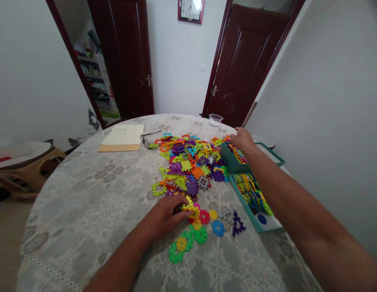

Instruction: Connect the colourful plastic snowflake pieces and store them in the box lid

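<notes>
My left hand (172, 211) rests low over the table, its thumb and fingers closed on a yellow notched plastic building piece (188, 205). Next to it lie joined and loose round pieces: a red disc (204, 216), a blue disc (218, 228), a green disc (200, 235) and a yellow disc (181, 243) on green ones. A dark purple triangle piece (237, 224) lies to their right. My right hand (243, 140) stretches past the teal box (232, 161), near an orange piece (227, 138) at the pile's far right. Its fingers look apart; the palm side is hidden.
A heap of colourful notched pieces (191, 162) covers the table's middle. A teal tray (247, 207) holds rows of pieces on the right. Glasses (145, 141), a cream paper pad (123, 134) and a clear plastic bowl (215, 119) lie farther back on the patterned tablecloth (85, 194).
</notes>
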A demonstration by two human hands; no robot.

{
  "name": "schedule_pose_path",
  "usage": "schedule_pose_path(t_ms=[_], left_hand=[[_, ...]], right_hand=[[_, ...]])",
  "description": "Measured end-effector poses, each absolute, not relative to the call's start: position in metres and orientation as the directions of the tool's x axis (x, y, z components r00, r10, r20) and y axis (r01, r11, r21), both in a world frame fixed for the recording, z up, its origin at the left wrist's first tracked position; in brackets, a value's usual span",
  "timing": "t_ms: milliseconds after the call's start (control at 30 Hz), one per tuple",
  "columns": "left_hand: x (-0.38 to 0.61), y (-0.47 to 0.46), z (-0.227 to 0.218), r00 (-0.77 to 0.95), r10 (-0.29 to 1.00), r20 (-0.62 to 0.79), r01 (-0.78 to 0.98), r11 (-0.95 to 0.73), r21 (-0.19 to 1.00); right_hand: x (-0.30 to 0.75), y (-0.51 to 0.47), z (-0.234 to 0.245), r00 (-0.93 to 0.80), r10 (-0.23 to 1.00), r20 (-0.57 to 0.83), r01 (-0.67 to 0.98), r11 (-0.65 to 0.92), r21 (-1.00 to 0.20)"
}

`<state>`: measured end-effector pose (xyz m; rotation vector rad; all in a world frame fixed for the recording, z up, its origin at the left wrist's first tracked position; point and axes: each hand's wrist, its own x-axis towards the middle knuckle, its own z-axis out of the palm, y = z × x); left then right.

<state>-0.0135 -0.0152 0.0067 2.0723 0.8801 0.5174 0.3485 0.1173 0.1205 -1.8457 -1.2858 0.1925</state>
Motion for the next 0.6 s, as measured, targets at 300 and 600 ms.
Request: schedule_pose_path(t_ms=[300, 600], left_hand=[[-0.011, -0.017, 0.003, 0.661, 0.743, 0.106, 0.406, -0.473, 0.782], [-0.011, -0.016, -0.001, 0.647, 0.751, 0.132, 0.423, -0.497, 0.758]], right_hand=[[0.248, 0.004, 0.041, -0.236, 0.951, 0.201, 0.862, 0.3, -0.408], [0.21, -0.027, -0.002, -0.303, 0.934, 0.189, 0.892, 0.348, -0.29]])
